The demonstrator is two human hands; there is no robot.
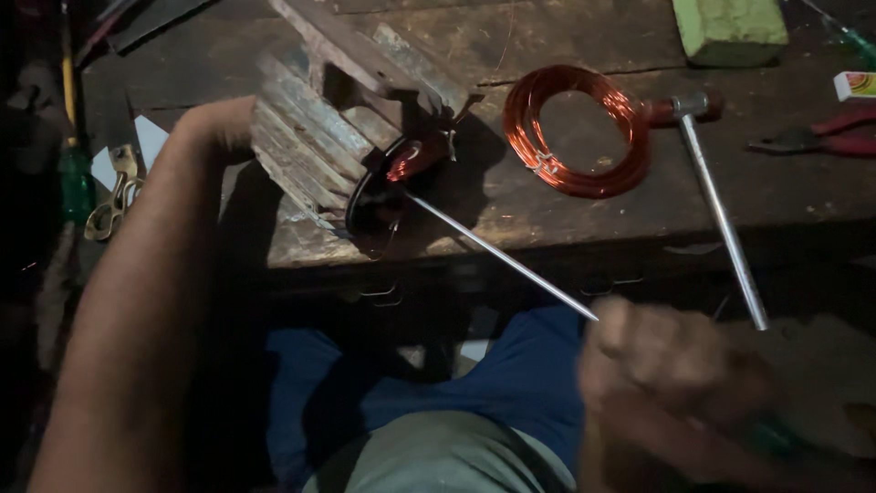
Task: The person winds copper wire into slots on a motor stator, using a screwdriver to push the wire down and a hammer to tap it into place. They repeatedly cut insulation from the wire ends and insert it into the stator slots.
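The finned motor housing (315, 151) lies on its side at the near edge of the wooden workbench (584, 210), its open end turned toward me, with copper-red winding (415, 157) showing inside the dark round mouth. Into that mouth I push the tip of a long thin steel rod (497, 254), which runs slanting down from the winding to my right hand (675, 374); that hand is closed tight in a fist around the rod's near end (a bit of green shows at the bottom of the fist, perhaps a handle, though it is too blurred to be sure). My left hand (224, 123) reaches over the far left side of the housing and rests against its fins; the fingers are hidden behind the metal, so I cannot tell whether they are clamped on it or only pressed to it. Just right of the housing lies a coil of copper wire (575, 132), flat on the bench and apart from the housing. Beside the coil a hammer (716, 196) lies with its head near the coil and its bright shaft pointing back toward me, past the bench edge. A green block (730, 29) sits at the far edge, red-handled pliers (821, 137) lie at the right, and scissors (114, 196) lie at the left.
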